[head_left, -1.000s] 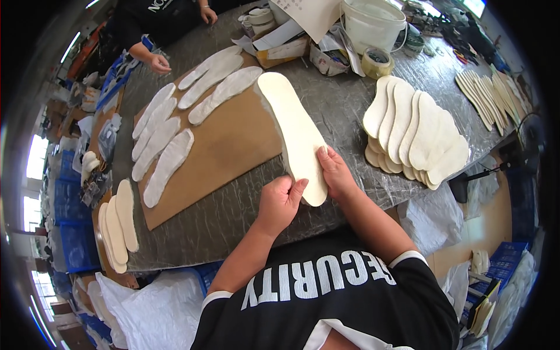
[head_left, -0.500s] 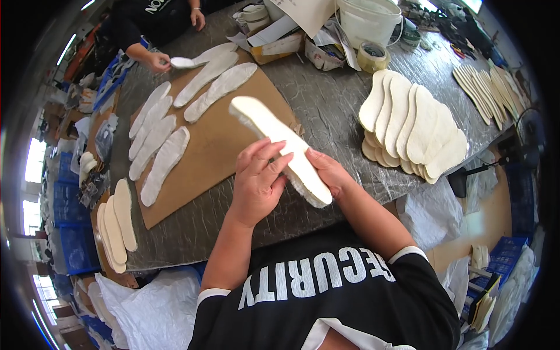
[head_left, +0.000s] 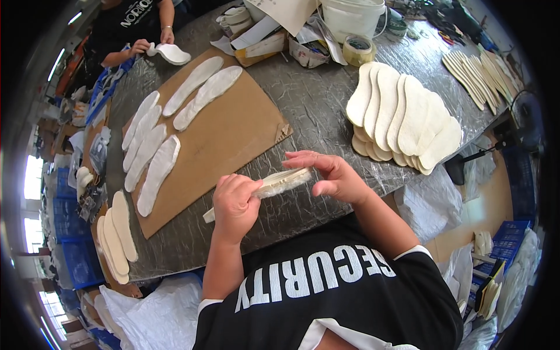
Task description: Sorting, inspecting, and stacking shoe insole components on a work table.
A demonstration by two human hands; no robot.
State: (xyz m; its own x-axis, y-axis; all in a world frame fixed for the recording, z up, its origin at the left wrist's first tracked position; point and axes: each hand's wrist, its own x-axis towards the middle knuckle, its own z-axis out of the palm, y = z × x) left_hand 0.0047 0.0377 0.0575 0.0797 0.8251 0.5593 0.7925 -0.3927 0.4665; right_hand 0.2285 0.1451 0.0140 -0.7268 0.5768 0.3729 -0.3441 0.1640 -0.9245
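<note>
A cream insole [head_left: 283, 183] with a fluffy underside is held edge-on above the near side of the table. My left hand [head_left: 236, 204] is closed round it toward its left end, which shows beyond the fist. At the other end my right hand [head_left: 335, 178] has its fingers stretched out and its thumb apart, with the insole's tip close to the fingers. Beyond my hands, several white fluffy insoles [head_left: 158, 175] lie on a brown cardboard sheet [head_left: 233, 122]. To the right, an overlapping stack of cream insoles [head_left: 402, 114] lies on the table.
A few cream insoles [head_left: 121, 227] lie at the table's left edge. More thin insoles [head_left: 469, 79] are at the far right. A white bucket [head_left: 353, 26], a tape roll [head_left: 359, 49] and boxes stand at the back. Far left, a co-worker's hands [head_left: 166, 36] hold a white insole [head_left: 174, 53].
The insole in my hands has turned from slanted and face-up to nearly level and edge-on. My right hand has loosened its fingers. The co-worker has lifted an insole off the cardboard.
</note>
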